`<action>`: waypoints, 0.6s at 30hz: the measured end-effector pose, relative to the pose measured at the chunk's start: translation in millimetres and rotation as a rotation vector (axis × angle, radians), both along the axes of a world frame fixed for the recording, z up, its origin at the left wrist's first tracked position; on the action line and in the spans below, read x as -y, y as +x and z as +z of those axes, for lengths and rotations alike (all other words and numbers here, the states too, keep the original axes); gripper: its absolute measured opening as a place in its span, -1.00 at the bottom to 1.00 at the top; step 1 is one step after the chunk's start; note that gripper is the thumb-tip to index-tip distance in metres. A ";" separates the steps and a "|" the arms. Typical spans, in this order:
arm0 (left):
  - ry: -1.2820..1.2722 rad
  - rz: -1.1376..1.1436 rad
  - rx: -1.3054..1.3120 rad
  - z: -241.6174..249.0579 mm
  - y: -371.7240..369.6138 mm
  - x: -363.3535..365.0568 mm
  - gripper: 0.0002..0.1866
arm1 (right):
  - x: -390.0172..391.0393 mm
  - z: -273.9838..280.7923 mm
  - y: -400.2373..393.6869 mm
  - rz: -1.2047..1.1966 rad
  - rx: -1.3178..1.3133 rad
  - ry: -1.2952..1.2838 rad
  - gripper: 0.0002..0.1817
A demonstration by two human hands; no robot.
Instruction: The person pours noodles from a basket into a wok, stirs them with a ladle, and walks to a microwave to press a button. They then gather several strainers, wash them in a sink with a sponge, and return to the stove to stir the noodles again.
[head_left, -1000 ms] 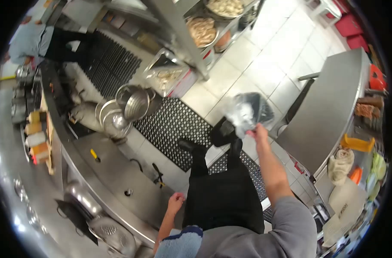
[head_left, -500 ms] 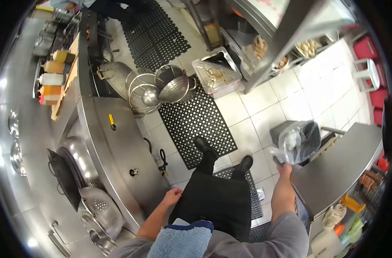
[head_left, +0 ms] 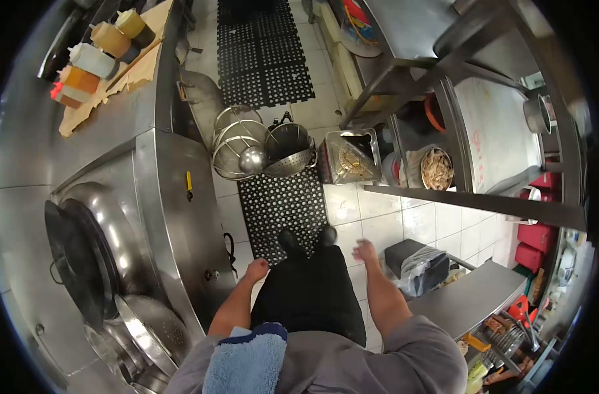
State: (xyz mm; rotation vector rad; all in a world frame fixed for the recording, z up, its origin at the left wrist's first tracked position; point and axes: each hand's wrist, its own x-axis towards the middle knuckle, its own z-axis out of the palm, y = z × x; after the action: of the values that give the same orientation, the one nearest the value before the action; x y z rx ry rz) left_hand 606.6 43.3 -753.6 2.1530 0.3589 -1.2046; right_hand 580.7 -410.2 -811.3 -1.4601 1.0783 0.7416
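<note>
My left hand [head_left: 257, 269] hangs beside the steel stove front, its fingers curled in, with nothing visible in them. A knob [head_left: 211, 275] on that front is close by. My right hand [head_left: 365, 250] is held out over the tiled floor, slightly blurred, fingers loosely apart and bare. To its right stands a grey bin [head_left: 404, 253] with a clear plastic liner [head_left: 420, 268] bunched over its rim; the hand is apart from it. A blue towel [head_left: 247, 364] lies over my chest, above the black apron [head_left: 309, 295].
Ahead, wire baskets [head_left: 237, 141] and a perforated colander [head_left: 290, 163] stick out over the black rubber mat [head_left: 283, 207]. A square metal container [head_left: 352, 157] stands right of them. Steel shelving [head_left: 477, 199] juts in on the right; squeeze bottles [head_left: 94, 60] line the left counter.
My right hand has come away from the bin's edge and swung inward. My body has moved forward along the mat, so the baskets and shelving are closer. My left hand stays curled.
</note>
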 end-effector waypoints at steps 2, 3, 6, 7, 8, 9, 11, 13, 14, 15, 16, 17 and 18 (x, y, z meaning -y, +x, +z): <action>-0.057 0.101 -0.021 -9.2 43.1 8.4 -0.83 | -25.0 23.9 85.1 0.064 0.046 0.034 -0.57; -0.099 0.186 -0.062 -5.7 66.9 16.4 -0.84 | -33.3 15.8 118.7 0.139 0.068 0.032 -0.58; -0.380 0.538 -0.114 -13.5 114.2 24.7 -0.84 | -56.8 -17.9 209.2 0.258 0.125 0.070 -0.64; -0.500 0.673 -0.103 -23.3 136.2 24.8 -0.83 | -66.7 -21.3 244.7 0.228 0.084 0.097 -0.50; -0.511 0.784 -0.114 -33.7 157.1 24.8 -0.83 | -76.2 -18.7 281.9 0.203 0.042 0.125 -0.34; -0.517 0.895 -0.132 -42.7 172.0 23.0 -0.83 | -84.7 -25.5 313.3 0.142 0.064 0.101 -0.20; -0.510 1.177 -0.205 -58.5 202.5 22.0 -0.85 | -90.7 -67.3 357.8 0.001 0.131 0.043 -0.07; -0.639 1.514 -0.196 -101.0 234.1 17.3 -0.82 | -95.6 -132.0 392.4 -0.146 0.247 -0.025 -0.08; -0.699 1.682 -0.187 -123.3 245.1 11.5 -0.79 | -98.1 -153.5 397.2 -0.276 0.202 0.005 -0.12; -0.813 1.759 -0.131 -163.4 246.4 1.3 -0.78 | -107.4 -159.5 399.4 -0.409 0.154 0.031 -0.16; -0.926 1.825 -0.078 -216.7 241.5 -9.7 -0.76 | -117.1 -161.6 397.0 -0.554 0.105 0.050 -0.19; -1.047 1.888 -0.018 -256.4 242.7 -13.2 -0.75 | -123.4 -171.4 389.0 -0.604 0.111 0.109 -0.32; -0.995 1.857 0.038 -275.8 247.1 -9.9 -0.73 | -129.4 -182.6 380.7 -0.655 0.115 0.167 -0.43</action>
State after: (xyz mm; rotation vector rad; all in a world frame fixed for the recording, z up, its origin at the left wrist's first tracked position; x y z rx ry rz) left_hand 853.7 53.2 -1029.4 0.3720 1.0579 -0.0537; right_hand 961.4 -280.8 -993.9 -0.9086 1.2722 0.2665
